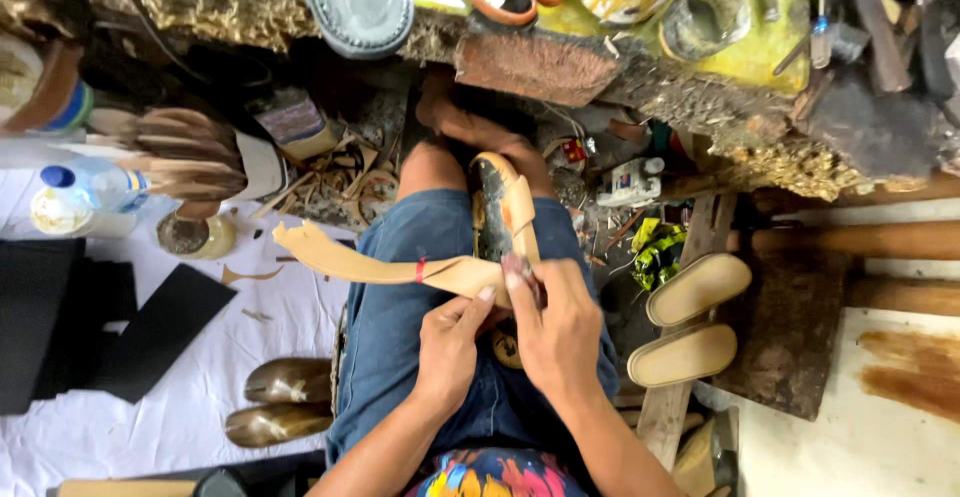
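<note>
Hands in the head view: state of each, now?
Left hand: closed on the tan leather strip, thumb pressing it.
Right hand: closed around a small tool at the shoe form; what kind of tool cannot be told.

Single view: head-worn camera, looking steeply down from above the seated person's lap. Close range; the left hand (447, 342) and right hand (556, 329) sit at lower centre, both forearms entering from the bottom edge. The view faces forward past the knees toward a rough, glue-crusted workbench (700, 97) that spans the top edge. The frame takes in the white cloth (120, 427) on the floor at left and the wooden boards (880, 397) at right. No second view; nothing is shared between views.
</note>
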